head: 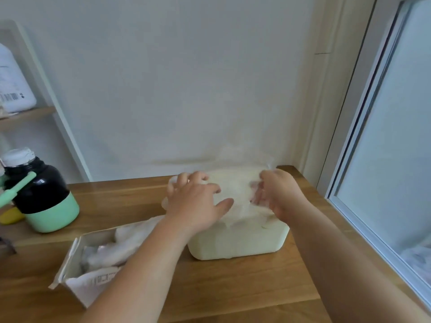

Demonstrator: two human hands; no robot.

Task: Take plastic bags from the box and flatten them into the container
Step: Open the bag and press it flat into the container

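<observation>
A cream plastic container (238, 243) stands on the wooden table near the back right corner. A thin clear plastic bag (235, 190) lies spread over its top, with a blurred edge rising behind. My left hand (198, 201) rests on the bag's left side with fingers spread. My right hand (277, 194) is at the bag's right side, its fingers curled into the film. An open cardboard box (74, 273) sits at the front left with several crumpled clear bags (121, 245) inside, partly hidden by my left forearm.
A black and mint-green flask (44, 194) stands at the table's left, with a mint-green handle and a yellow object beside it. A shelf with a white jug (14, 87) is at the far left. A window frame (363, 206) borders the table's right edge.
</observation>
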